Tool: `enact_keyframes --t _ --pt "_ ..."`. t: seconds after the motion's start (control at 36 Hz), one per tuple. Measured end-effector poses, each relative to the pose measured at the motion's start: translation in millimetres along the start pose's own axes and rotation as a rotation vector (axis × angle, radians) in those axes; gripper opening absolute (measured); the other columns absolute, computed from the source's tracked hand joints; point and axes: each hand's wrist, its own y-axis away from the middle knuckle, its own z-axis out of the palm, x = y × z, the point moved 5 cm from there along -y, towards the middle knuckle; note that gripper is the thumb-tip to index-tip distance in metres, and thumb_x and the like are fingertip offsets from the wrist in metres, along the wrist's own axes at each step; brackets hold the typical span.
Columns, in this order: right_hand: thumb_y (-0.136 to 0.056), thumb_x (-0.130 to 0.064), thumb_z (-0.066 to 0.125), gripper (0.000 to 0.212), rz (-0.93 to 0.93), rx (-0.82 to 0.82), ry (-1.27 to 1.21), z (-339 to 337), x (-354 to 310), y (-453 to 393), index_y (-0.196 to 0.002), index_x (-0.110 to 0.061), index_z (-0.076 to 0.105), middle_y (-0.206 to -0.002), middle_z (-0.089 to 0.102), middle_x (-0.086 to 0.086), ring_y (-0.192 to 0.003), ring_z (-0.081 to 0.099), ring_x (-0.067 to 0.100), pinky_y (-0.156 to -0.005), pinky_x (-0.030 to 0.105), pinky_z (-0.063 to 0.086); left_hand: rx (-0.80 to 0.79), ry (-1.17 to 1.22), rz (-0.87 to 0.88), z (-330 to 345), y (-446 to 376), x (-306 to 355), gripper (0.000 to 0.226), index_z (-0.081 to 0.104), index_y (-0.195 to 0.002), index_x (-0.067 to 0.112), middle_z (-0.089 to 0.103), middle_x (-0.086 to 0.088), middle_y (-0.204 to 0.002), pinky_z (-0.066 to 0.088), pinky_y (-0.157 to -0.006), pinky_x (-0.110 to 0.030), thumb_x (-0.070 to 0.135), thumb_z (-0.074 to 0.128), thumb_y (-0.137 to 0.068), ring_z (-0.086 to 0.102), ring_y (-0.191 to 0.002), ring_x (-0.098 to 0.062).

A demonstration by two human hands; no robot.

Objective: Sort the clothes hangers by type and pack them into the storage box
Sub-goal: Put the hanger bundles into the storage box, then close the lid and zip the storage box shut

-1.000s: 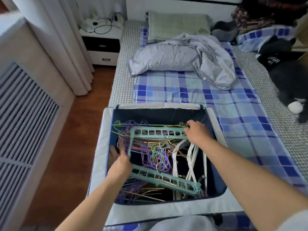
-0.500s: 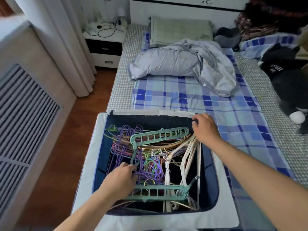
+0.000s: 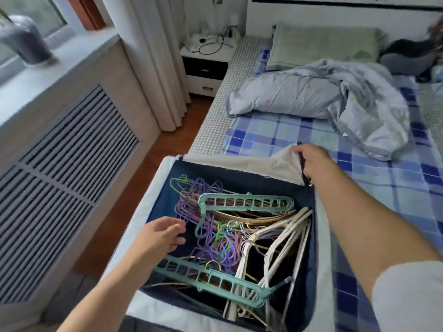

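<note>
A dark blue fabric storage box (image 3: 242, 179) with pale flaps sits on the bed's near corner, full of hangers. Thin purple and coloured wire hangers (image 3: 211, 238) lie on the left, white hangers (image 3: 285, 238) on the right, gold ones (image 3: 261, 220) between. Two teal slotted hangers lie across them, one at the back (image 3: 247, 202), one at the front (image 3: 211, 280). My left hand (image 3: 160, 238) hovers over the box's left side with fingers loosely spread, holding nothing. My right hand (image 3: 311, 161) grips the box's far flap (image 3: 266, 164) at the back right corner and lifts it.
The bed (image 3: 282, 133) carries a blue checked sheet, a crumpled grey duvet (image 3: 323, 94) and a green pillow (image 3: 323, 44). A white nightstand (image 3: 206, 68) with cables stands by the curtain. A radiator cover (image 3: 64, 149) runs along the left wall beside the wooden floor.
My left hand has let go of the front teal hanger and risen above the box's left side. My right hand moved from the hangers to the far flap and took hold of it.
</note>
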Motion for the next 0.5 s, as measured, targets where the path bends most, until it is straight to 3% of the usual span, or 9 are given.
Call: enact_keyframes --t 0.06,0.11,0.14,0.19,0.25,0.31,0.36,0.44,0.5 --pt "-0.071 -0.001 0.073 0.032 -0.189 0.03 -0.157 -1.7 -14.2 35.0 -0.102 -0.004 0.066 -0.09 0.066 0.012 -0.088 0.064 0.029 -0.079 0.041 0.053 0.038 0.167 -0.035 3.2 8.1 -2.2 0.015 0.075 -0.102 0.01 0.079 -0.009 -0.098 0.057 -0.095 -0.046 0.011 0.06 -0.101 0.076 -0.091 -0.027" --pt "-0.077 0.011 0.061 0.047 -0.36 -0.067 -0.184 -4.6 -8.8 77.9 -0.119 -0.011 0.062 -0.099 0.063 0.008 -0.092 0.062 0.025 -0.079 0.035 0.051 0.069 0.352 -0.074 3.7 16.4 -11.2 0.018 0.071 -0.106 0.004 0.077 -0.014 -0.101 0.055 -0.094 -0.046 0.006 0.054 -0.103 0.073 -0.094 -0.032" --pt "-0.077 0.016 0.058 0.055 -0.452 -0.124 -0.125 -8.5 3.4 96.7 -0.12 -0.018 0.061 -0.102 0.062 0.004 -0.093 0.062 0.016 -0.08 0.028 0.052 0.07 0.447 -0.103 2.2 19.5 -17.9 0.019 0.069 -0.109 0.002 0.075 -0.015 -0.103 0.054 -0.093 -0.046 0.006 0.052 -0.104 0.071 -0.096 -0.034" --pt "-0.075 0.021 0.055 0.054 -0.66 -0.198 0.178 -26.9 40.7 134.6 -0.1 -0.027 0.065 -0.09 0.062 -0.006 -0.082 0.059 -0.002 -0.072 0.014 0.047 0.045 0.62 -0.171 5.2 29.4 -32.4 0.02 0.066 -0.114 0.002 0.073 -0.016 -0.106 0.052 -0.097 -0.046 0.009 0.051 -0.104 0.069 -0.098 -0.034" --pt "-0.069 0.015 0.05 0.044 -0.804 -0.293 0.64 -41.6 90.8 150.4 -0.068 -0.027 0.06 -0.076 0.057 -0.012 -0.073 0.056 0.001 -0.066 0.018 0.041 0.034 0.73 -0.245 6.4 36.0 -50.5 0.019 0.065 -0.113 0.004 0.071 -0.016 -0.11 0.048 -0.102 -0.048 0.013 0.053 -0.102 0.067 -0.099 -0.033" --pt "-0.062 0.002 0.047 0.027 -0.861 -0.416 1.135 -57.3 135.5 154.8 -0.063 -0.022 0.06 -0.07 0.054 -0.014 -0.067 0.055 0.005 -0.062 0.023 0.035 0.023 0.817 -0.309 9.0 42.5 -68.2 0.021 0.066 -0.11 0.008 0.069 -0.016 -0.116 0.047 -0.102 -0.049 0.022 0.052 -0.103 0.067 -0.102 -0.033" --pt "-0.062 -0.004 0.045 0.028 -0.969 -0.442 1.459 -72.8 155.7 148.3 -0.062 -0.021 0.067 -0.071 0.062 -0.011 -0.067 0.063 0.02 -0.062 0.022 0.036 -0.025 0.902 -0.359 13.3 46.6 -80.6 0.035 0.064 -0.116 0.01 0.069 -0.017 -0.122 0.046 -0.101 -0.054 0.039 0.051 -0.102 0.065 -0.112 -0.036" --pt "-0.071 -0.009 0.032 0.043 -1.291 -0.417 1.583 -75.0 142.0 160.8 -0.068 -0.022 0.073 -0.073 0.068 -0.006 -0.078 0.064 0.022 -0.083 0.031 0.047 -0.066 0.982 -0.384 26.9 53.4 -83.7 0.058 0.056 -0.135 0.011 0.065 -0.023 -0.131 0.044 -0.102 -0.062 0.056 0.048 -0.099 0.06 -0.124 -0.042" --pt "-0.079 -0.005 0.053 0.029 -1.546 -0.373 1.529 -65.0 128.8 170.2 -0.074 -0.02 0.076 -0.083 0.07 -0.006 -0.1 0.056 0.022 -0.102 0.041 0.042 -0.054 1.025 -0.387 33.1 52.1 -79.8 0.066 0.05 -0.143 0.011 0.061 -0.026 -0.135 0.046 -0.097 -0.064 0.06 0.043 -0.1 0.058 -0.125 -0.044"
